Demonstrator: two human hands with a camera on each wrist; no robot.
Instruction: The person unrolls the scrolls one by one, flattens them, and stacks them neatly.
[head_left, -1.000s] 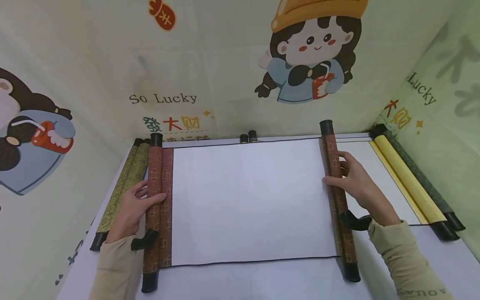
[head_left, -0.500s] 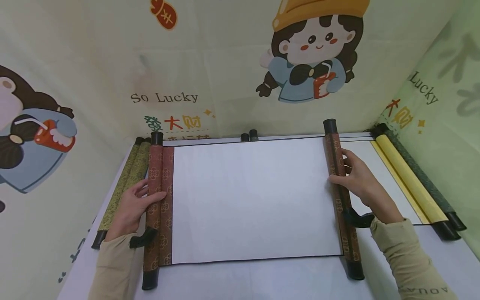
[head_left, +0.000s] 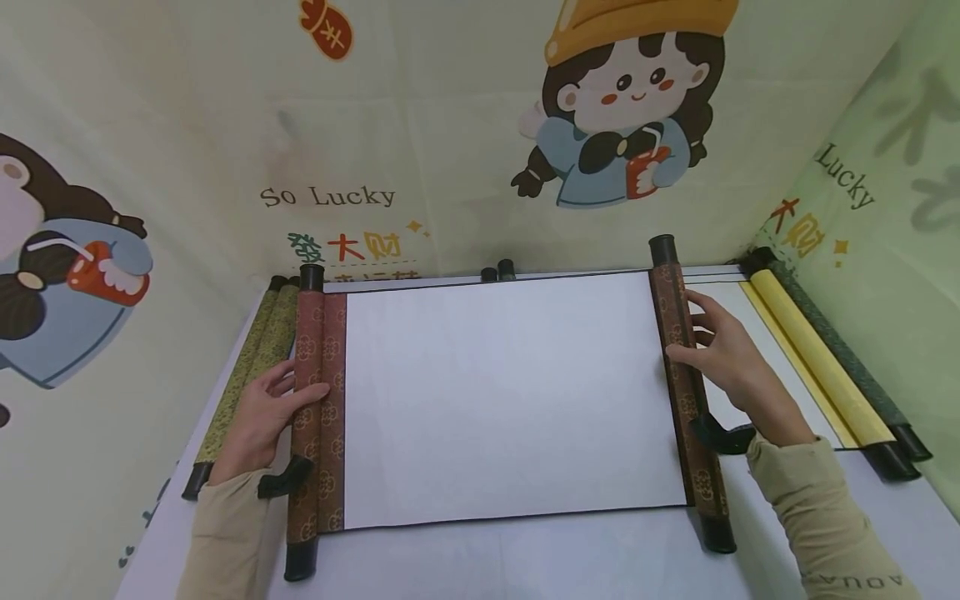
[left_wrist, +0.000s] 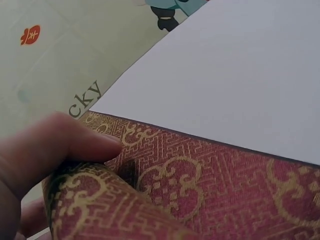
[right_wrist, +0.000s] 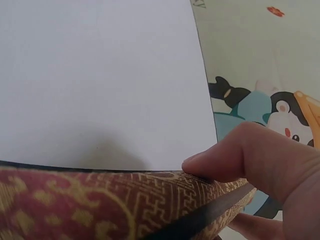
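A hanging scroll (head_left: 510, 400) lies partly unrolled across the table, its blank white face up between two red-brown rolls patterned in gold. My left hand (head_left: 258, 421) grips the left roll (head_left: 306, 433), thumb over its top and fingers round the outer side. In the left wrist view the thumb (left_wrist: 95, 145) rests on the patterned cloth. My right hand (head_left: 731, 362) holds the right roll (head_left: 690, 417) with the thumb on top and fingers at its right side. The right wrist view has the thumb (right_wrist: 215, 162) at the roll's edge beside the white sheet; the other fingers are mostly hidden.
Two olive-green rolls (head_left: 247, 375) lie at the left edge. On the right are a yellow roll (head_left: 828, 358) with white sheet beside it and a dark green roll (head_left: 847, 350). Two dark knobs (head_left: 497, 271) show behind the scroll. Printed cloth (head_left: 450, 150) hangs around the table.
The right hand and right roll have moved a little to the right, and the roll has turned, showing slightly more white sheet. The left hand and left roll have stayed in place.
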